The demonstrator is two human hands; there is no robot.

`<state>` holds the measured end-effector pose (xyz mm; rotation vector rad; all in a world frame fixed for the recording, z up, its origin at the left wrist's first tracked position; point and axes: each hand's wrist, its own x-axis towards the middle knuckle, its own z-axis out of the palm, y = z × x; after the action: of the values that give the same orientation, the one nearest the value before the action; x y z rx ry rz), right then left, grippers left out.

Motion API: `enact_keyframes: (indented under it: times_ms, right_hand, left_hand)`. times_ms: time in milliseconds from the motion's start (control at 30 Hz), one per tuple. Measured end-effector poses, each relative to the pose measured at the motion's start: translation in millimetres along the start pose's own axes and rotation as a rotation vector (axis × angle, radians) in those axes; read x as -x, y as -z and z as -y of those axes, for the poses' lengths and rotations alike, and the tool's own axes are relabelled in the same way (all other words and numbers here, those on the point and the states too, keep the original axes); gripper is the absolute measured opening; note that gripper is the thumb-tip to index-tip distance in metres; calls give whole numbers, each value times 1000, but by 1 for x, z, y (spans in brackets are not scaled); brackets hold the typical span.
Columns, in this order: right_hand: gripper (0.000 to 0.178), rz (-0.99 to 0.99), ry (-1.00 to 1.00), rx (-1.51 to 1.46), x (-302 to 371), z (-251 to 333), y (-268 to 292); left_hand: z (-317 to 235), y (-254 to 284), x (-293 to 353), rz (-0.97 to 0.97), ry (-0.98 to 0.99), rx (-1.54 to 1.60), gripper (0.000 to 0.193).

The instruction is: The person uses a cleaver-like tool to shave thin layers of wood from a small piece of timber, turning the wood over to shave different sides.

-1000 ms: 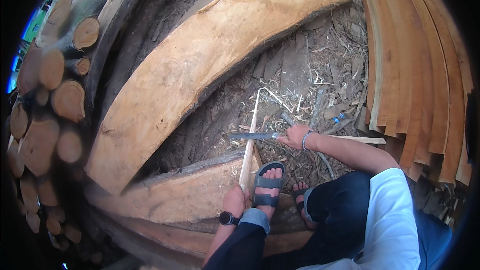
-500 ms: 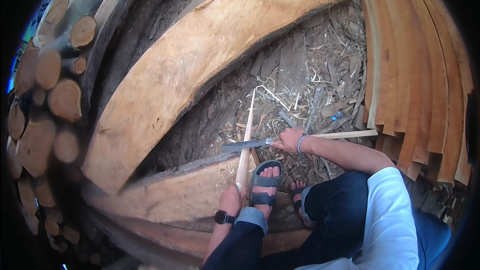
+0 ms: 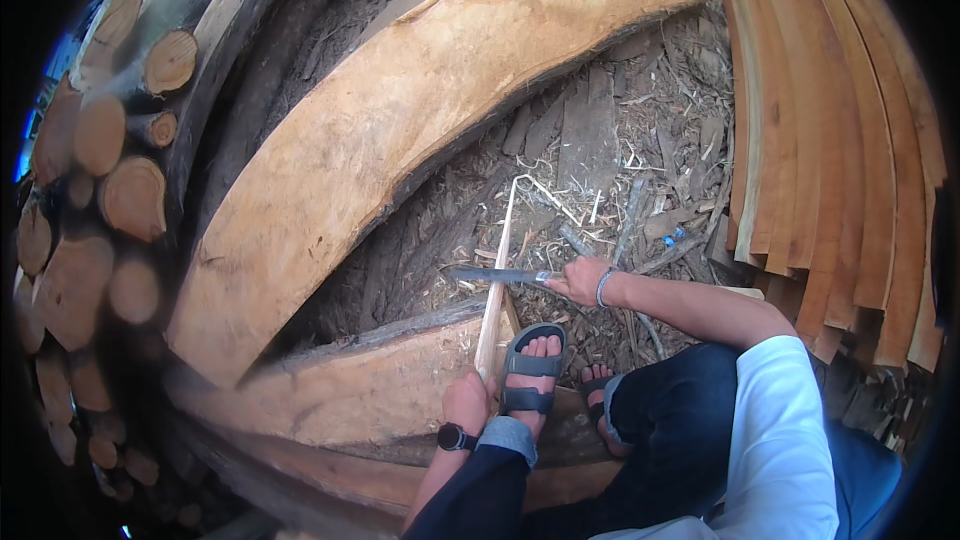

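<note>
My left hand [image 3: 467, 401], with a dark watch at its wrist, is closed round the lower end of a thin wooden strip [image 3: 487, 338]. The strip slants up and away from me, beside my sandalled foot [image 3: 533, 365]. My right hand [image 3: 578, 282] grips a knife [image 3: 490, 275] whose long grey blade lies across the strip, pointing left. Its pale wooden handle runs back under my right forearm, which hides most of it; only the end [image 3: 745, 292] shows. From the strip's far tip a thin curled shaving [image 3: 545, 192] bends off to the right.
A big curved slab [image 3: 400, 130] lies beyond, with another timber piece [image 3: 370, 385] under the work by my feet. Cut logs [image 3: 134, 198] are stacked at left, long boards [image 3: 830, 130] at right. Bark, shavings and a small blue scrap [image 3: 673, 236] litter the ground.
The knife has shifted slightly up along the strip and its handle has swung nearer me, behind my forearm. My left hand and the strip have moved only slightly.
</note>
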<state>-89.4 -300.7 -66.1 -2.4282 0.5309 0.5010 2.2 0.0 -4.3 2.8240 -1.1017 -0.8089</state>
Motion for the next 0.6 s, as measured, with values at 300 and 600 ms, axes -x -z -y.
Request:
enact_keyframes:
  times_ms: [300, 600]
  right_hand:
    - [69, -13, 7, 8, 0, -2, 4]
    - [74, 91, -32, 56, -10, -5, 15]
  left_hand:
    - [-5, -2, -1, -20, 5, -101, 34]
    - [4, 3, -3, 4, -35, 45, 38]
